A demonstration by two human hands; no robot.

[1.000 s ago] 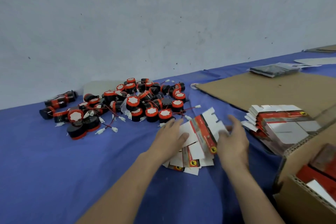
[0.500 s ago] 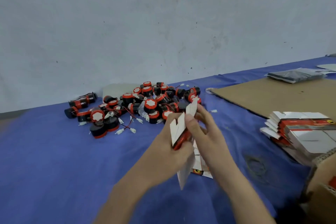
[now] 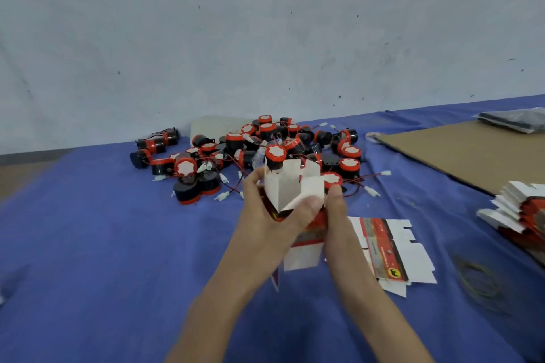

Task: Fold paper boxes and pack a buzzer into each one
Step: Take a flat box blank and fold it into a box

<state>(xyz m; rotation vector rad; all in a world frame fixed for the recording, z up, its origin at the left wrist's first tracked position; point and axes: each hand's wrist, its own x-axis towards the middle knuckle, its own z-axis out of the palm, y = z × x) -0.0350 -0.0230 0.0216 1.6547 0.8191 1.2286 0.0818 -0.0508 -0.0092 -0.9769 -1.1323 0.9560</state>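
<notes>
Above the blue cloth (image 3: 118,244), left hand (image 3: 262,224) and right hand (image 3: 336,212) curl fingers round a half-opened paper box (image 3: 287,190) (flaps up).

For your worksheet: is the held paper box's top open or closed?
Open: the paper box has its white flaps standing apart, interior visible.

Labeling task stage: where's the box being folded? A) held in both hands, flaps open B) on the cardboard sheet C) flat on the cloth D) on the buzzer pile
A: left hand and right hand both grip the paper box above the cloth, white flaps open.
</notes>
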